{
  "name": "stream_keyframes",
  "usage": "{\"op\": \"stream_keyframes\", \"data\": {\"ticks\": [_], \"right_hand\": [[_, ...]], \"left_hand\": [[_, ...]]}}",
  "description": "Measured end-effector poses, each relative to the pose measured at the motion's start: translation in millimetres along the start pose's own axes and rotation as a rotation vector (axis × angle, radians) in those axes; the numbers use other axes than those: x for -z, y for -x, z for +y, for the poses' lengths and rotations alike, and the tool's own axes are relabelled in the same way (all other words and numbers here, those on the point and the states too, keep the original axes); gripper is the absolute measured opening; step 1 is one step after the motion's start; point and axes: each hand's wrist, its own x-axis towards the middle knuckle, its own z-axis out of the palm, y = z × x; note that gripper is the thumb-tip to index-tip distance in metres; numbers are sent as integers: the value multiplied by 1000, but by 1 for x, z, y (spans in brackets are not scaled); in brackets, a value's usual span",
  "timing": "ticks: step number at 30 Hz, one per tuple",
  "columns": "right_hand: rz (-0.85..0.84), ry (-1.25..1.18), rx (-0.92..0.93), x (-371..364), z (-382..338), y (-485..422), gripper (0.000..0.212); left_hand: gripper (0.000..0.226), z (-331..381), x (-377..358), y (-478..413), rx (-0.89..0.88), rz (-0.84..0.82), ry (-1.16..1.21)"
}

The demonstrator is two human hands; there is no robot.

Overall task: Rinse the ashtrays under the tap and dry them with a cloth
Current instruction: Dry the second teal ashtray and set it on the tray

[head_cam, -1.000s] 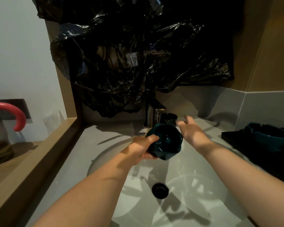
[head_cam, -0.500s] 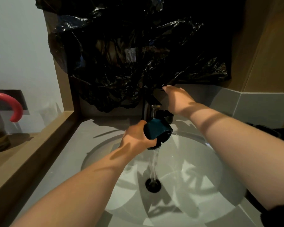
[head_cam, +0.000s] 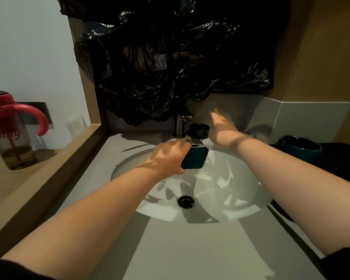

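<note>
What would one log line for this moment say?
step: rinse | left hand: grips teal ashtray under tap, over sink | right hand: open, right of tap

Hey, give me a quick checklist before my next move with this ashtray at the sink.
1. Left hand grips teal ashtray: ok.
2. Ashtray under the tap, over the basin: ok.
3. Tap flowing: cannot tell, too blurred.
4. Right hand free, fingers straight: ok.
5. Drain uncovered: ok.
6. Second teal ashtray waiting at right: ok.
</note>
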Motion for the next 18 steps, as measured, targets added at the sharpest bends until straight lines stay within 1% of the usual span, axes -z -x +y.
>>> {"op": "stream_keyframes", "data": {"ticks": [4, 6, 9, 12, 15, 16, 18], "right_hand": [[-91, 117, -40, 1, 15, 40, 71], [-118, 131, -53, 8, 20, 61, 68], [-98, 153, -33, 22, 28, 95, 64], [16, 300, -40, 32, 39, 131, 53], [62, 360, -175, 35, 54, 166, 50], [63, 378, -218, 35, 59, 175, 52], [59, 420, -281, 37, 68, 193, 58]], "left_hand": [[52, 15, 2, 16, -187, -77, -160], [51, 24, 3, 22, -165, -66, -107], [49, 36, 7, 27, 42, -23, 115], [53, 40, 4, 29, 370, 40, 480], [48, 36, -6, 29, 698, 22, 920], [44, 33, -8, 30, 779, 15, 1050], [41, 30, -9, 33, 865, -13, 1200]]}}
